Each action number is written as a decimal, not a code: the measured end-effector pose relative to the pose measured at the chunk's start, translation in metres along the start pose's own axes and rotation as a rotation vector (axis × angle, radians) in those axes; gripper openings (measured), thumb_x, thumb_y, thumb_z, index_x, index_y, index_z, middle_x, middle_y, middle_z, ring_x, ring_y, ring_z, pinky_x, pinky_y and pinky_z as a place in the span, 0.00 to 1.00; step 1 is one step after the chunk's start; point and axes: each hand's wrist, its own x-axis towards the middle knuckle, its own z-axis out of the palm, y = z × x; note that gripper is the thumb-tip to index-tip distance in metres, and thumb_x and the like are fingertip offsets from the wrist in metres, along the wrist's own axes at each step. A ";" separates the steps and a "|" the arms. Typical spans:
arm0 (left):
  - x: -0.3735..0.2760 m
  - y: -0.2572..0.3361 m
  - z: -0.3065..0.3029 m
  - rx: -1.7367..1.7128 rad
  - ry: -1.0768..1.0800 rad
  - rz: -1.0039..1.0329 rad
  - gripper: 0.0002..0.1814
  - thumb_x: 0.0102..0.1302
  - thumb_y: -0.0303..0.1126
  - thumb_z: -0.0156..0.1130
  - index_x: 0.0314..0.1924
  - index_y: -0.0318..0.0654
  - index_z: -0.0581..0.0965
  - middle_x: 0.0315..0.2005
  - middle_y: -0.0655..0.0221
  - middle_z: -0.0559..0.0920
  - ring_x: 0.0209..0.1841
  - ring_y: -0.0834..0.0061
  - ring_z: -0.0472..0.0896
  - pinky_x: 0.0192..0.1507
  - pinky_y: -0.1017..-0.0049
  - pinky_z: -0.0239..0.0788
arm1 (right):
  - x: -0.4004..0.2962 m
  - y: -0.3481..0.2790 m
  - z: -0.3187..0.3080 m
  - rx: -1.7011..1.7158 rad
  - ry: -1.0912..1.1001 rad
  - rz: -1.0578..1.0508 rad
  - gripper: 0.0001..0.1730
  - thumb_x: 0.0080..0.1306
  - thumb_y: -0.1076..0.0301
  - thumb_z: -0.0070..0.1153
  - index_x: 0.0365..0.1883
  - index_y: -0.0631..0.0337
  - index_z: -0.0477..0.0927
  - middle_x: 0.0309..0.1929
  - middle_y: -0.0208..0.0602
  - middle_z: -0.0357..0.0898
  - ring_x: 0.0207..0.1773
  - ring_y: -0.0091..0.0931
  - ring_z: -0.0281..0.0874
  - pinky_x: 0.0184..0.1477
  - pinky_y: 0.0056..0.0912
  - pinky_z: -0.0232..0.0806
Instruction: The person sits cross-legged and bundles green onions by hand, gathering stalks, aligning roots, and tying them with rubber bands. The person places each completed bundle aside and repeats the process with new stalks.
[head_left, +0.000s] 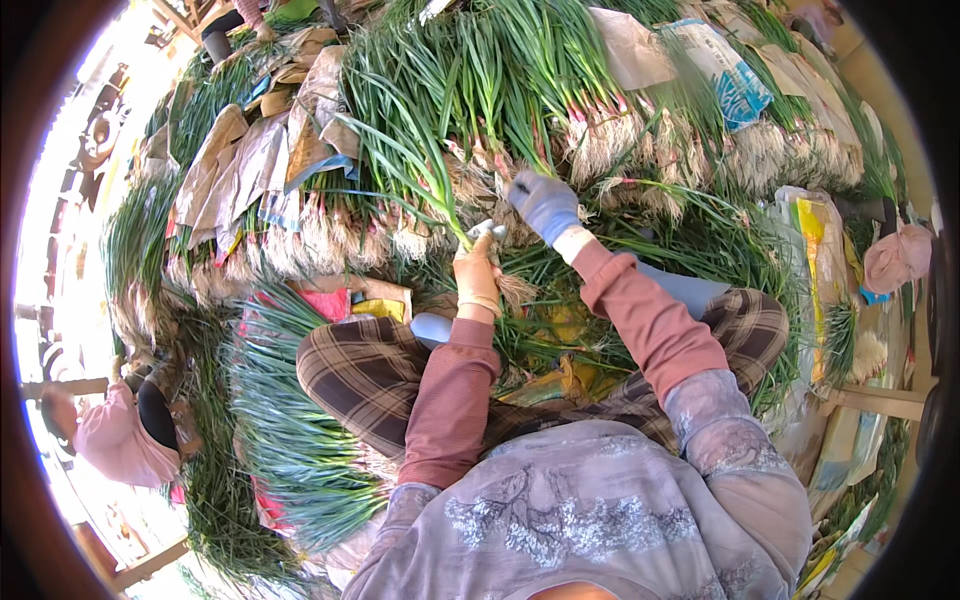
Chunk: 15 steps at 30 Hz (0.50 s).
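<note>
My left hand (478, 271), in a pale glove, is closed around the lower stems of a few green onions (442, 196). Their leaves point up and to the left, and their roots hang out at the right of the hand. My right hand (541, 204), in a blue-grey glove, is curled at the root ends of the piled green onions (480, 82) in front of me. Whether its fingers pinch a plant cannot be told. The pile lies with leaves away from me and pale roots towards me. Loose leaves and stalks (697, 244) lie below and right of my hands.
A row of green onions (300, 442) lies by my left knee. Woven sacks (240, 172) and a blue-and-white sack (720, 67) cover parts of the piles. A person in pink (124, 442) sits at the far left; others are partly visible at the top and right. Trimmings (217, 487) lie at the left.
</note>
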 end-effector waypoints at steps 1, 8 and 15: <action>-0.002 -0.002 0.004 0.013 -0.041 0.013 0.12 0.65 0.31 0.53 0.47 0.40 0.77 0.33 0.70 0.82 0.14 0.89 0.60 0.13 0.88 0.49 | 0.008 -0.007 -0.007 0.028 0.018 0.071 0.19 0.58 0.44 0.53 0.37 0.48 0.78 0.30 0.33 0.81 0.38 0.32 0.79 0.41 0.35 0.69; -0.004 0.003 0.006 -0.001 -0.036 0.032 0.12 0.64 0.29 0.54 0.47 0.40 0.76 0.35 0.68 0.83 0.14 0.89 0.60 0.12 0.88 0.48 | 0.049 -0.020 -0.013 -0.130 -0.019 0.058 0.18 0.59 0.49 0.52 0.37 0.53 0.76 0.35 0.39 0.80 0.39 0.36 0.79 0.43 0.39 0.68; 0.004 -0.007 0.004 0.052 -0.154 -0.204 0.17 0.66 0.41 0.54 0.49 0.39 0.75 0.20 0.73 0.75 0.15 0.85 0.67 0.16 0.84 0.52 | -0.017 0.015 -0.008 -0.070 -0.173 -0.418 0.17 0.64 0.53 0.46 0.38 0.57 0.77 0.29 0.44 0.79 0.34 0.38 0.77 0.40 0.38 0.67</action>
